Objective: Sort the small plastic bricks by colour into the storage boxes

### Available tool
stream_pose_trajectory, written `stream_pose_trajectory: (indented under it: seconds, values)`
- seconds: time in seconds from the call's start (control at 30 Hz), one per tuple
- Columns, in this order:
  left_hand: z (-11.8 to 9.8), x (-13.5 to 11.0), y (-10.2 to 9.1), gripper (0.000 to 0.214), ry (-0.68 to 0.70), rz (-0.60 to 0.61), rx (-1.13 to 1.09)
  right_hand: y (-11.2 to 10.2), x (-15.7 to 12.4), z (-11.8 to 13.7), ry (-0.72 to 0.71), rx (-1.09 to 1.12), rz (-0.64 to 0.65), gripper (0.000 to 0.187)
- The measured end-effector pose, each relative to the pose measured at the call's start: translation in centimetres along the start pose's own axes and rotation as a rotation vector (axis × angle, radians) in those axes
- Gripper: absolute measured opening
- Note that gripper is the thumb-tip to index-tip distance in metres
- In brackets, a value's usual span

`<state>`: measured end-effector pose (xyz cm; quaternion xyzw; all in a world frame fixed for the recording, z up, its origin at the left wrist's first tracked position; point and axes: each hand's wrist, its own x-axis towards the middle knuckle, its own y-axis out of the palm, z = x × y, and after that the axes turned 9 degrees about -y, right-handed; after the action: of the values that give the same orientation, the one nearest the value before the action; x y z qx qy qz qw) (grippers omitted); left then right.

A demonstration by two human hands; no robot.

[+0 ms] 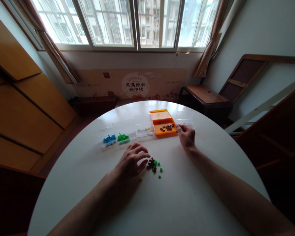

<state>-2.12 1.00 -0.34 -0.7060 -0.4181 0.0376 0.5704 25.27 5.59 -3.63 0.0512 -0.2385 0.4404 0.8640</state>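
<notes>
A loose pile of small brown and green blocks [152, 164] lies on the white table. My left hand [132, 159] is just left of the pile, fingers loosely bent and apart, with nothing seen in them. My right hand [186, 135] is closed, thumb and forefinger pinched together at the right edge of the orange box [165, 133]. Whatever lies between those fingertips is too small to make out. The orange box has its lid folded back and holds several brown blocks [168, 127].
Left of the orange box stand clear open boxes: one with pale pieces [149, 129], one with green pieces [123, 137], one with blue pieces [109, 139]. Another clear box [185, 116] is partly behind my right hand. A wooden chair [208, 95] stands beyond the round table [186, 196].
</notes>
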Motion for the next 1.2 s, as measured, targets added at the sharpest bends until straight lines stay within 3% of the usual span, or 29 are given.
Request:
stream_pose_trajectory:
  seconds: [0.07,0.17,0.3,0.47,0.6,1.03,1.2]
  values:
    - [-0.1,0.0,0.0,0.019,0.008,0.046,-0.011,0.1,-0.6,0.5,-0.023,0.002,0.057,0.033]
    - [-0.3,0.1,0.0,0.018,-0.009,0.082,0.004,0.3,-1.5,1.4,-0.095,-0.045,0.261,0.026]
    - [-0.4,0.1,-0.2,0.015,-0.042,0.123,0.049,0.7,-2.9,2.5,-0.303,-0.102,0.525,0.018]
    - [-0.4,0.0,-0.1,0.011,-0.042,0.137,0.112,0.9,-4.6,3.3,-0.523,-0.102,0.812,0.023]
    - [-0.6,0.0,-0.1,0.007,-0.047,0.126,0.119,0.9,-5.6,4.1,-0.598,-0.117,0.893,0.025]
    - [-0.5,0.0,0.6,0.008,-0.031,0.104,0.134,0.7,-6.1,5.0,-0.634,-0.135,1.025,0.021]
    - [-0.2,0.1,0.4,0.014,-0.099,0.014,0.07,0.9,-6.4,5.1,-0.616,-0.075,1.037,0.018]
